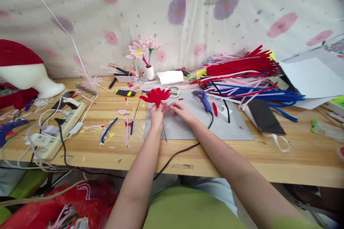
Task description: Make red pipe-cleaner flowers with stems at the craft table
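- One red pipe-cleaner flower (156, 96) is up over the far left corner of the grey cutting mat (231, 128), its thin dark stem running down toward the near edge of the mat.
- The left hand (156, 114) is pinched around the flower just under the petals, holding it upright.
- The right hand (180, 110) lies just right of the left one, fingers curled low over the mat and close to the flower's base; whether it grips anything cannot be told.
- One blue glue gun (202, 98) lies on the mat just right of the hands, and its black cord (185, 149) trails back across the near edge of the table (295, 157), passing under the right forearm.
- One dark phone (264, 116) lies right of the mat, beside a heap of loose pipe cleaners (247, 75) (red, blue and pink, too many to count).
- Two finished pink flowers (142, 48) stand in a small white vase (149, 72) at the far side, against the flowered curtain.
- One white power strip (60, 125) with several plugs and tangled cables lies at the left.
- One white mannequin head (29, 75) in a red cap stands far left.
- Loose pink, blue and red offcuts (118, 128) are scattered left of the mat.
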The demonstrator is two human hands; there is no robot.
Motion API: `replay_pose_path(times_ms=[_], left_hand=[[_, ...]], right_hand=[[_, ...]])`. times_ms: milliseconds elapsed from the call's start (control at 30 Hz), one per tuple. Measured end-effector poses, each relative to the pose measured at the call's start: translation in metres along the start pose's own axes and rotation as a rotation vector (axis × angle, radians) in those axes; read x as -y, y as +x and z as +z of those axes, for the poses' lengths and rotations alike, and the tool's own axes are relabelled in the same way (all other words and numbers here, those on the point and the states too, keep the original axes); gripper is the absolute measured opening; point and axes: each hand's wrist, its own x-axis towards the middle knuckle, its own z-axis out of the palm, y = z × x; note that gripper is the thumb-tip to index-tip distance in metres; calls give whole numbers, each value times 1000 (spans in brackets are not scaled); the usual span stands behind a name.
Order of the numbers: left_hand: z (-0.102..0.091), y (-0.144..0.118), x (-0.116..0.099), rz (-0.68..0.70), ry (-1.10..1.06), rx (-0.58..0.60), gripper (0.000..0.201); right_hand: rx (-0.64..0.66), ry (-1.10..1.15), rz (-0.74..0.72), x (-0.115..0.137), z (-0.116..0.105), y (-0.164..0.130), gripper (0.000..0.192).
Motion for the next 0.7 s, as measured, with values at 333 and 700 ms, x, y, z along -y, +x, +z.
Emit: replay_pose_path(times_ms=[333,700], left_hand=[[7,2,4,152,-12,17,5],[6,2,-10,33,-1,86,23]], right_hand=[[199,148,94,-3,29,2,19],[217,63,-17,12,18,-2,25]])
